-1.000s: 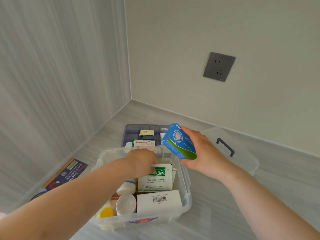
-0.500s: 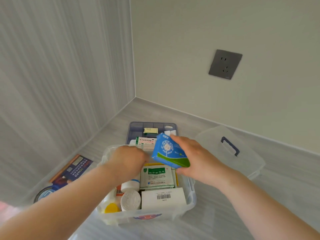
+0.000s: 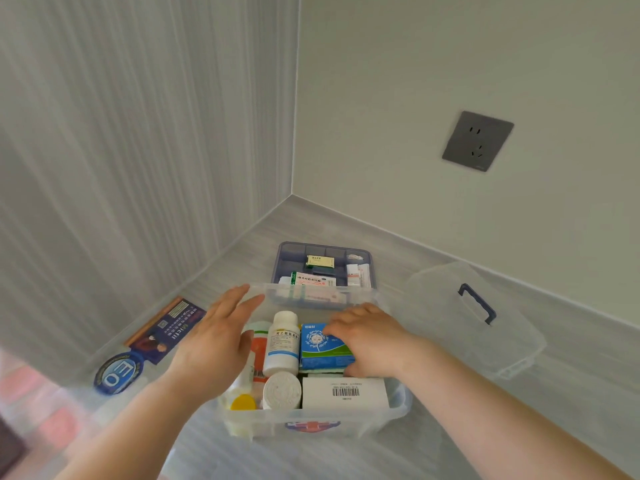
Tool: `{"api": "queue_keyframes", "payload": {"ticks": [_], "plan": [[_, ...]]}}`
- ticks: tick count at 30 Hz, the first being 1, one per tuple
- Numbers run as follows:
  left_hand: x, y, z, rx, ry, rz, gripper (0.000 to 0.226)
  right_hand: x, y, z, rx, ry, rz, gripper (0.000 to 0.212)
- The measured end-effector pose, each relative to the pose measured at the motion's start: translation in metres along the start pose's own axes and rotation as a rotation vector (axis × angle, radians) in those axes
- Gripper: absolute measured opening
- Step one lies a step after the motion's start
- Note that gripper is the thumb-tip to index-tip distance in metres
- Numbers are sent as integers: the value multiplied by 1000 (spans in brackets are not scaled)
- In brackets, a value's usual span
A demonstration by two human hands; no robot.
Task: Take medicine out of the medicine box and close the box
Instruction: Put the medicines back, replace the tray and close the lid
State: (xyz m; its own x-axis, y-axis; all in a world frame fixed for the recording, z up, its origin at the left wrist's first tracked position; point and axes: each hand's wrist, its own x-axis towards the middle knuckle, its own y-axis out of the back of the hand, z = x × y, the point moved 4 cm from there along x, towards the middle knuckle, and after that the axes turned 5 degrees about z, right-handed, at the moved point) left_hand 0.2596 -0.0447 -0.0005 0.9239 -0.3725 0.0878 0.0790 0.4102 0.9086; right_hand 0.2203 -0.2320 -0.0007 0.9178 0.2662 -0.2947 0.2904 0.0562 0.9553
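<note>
1. Right hand (image 3: pixel 367 341): fingers curled over the top of the blue carton (image 3: pixel 320 344), thumb tucked against its near edge, so the hand grips the carton. The carton lies flat inside the medicine box (image 3: pixel 311 426), on a stack of green-edged packets at the right of the box.

2. Left hand (image 3: pixel 214 344): fingers straight and slightly spread, holding nothing, above the left rim of the box (contact with the rim cannot be confirmed).

3. Box contents: a white bottle (image 3: pixel 284 341) lies just left of the carton. A round white cap (image 3: pixel 281 389), a yellow cap (image 3: pixel 243 402) and a white barcoded carton (image 3: pixel 346 393) sit along the near wall.

4. Surroundings: a divided tray (image 3: pixel 287 252) holding small packs sits on the counter directly behind the box. The clear lid (image 3: pixel 460 341) with a blue handle lies well apart to the right.

5. Progress, as judged: the box is open and the tray is out. The carton is gripped but not lifted clear. Remaining steps: remove the carton, refit the tray, seat the lid and close the box
</note>
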Motion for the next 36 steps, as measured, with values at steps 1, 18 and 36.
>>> {"api": "queue_keyframes", "payload": {"ticks": [1,18,36], "plan": [[0,0,-1,-7,7,7,54,-1,1,1,34,-9,13,60],[45,-8,17,-36,-51,132,35,73,7,115,372,-370,303,36],[46,-3,22,112,-131,187,26,126,-21,120,253,-390,247,30]]}}
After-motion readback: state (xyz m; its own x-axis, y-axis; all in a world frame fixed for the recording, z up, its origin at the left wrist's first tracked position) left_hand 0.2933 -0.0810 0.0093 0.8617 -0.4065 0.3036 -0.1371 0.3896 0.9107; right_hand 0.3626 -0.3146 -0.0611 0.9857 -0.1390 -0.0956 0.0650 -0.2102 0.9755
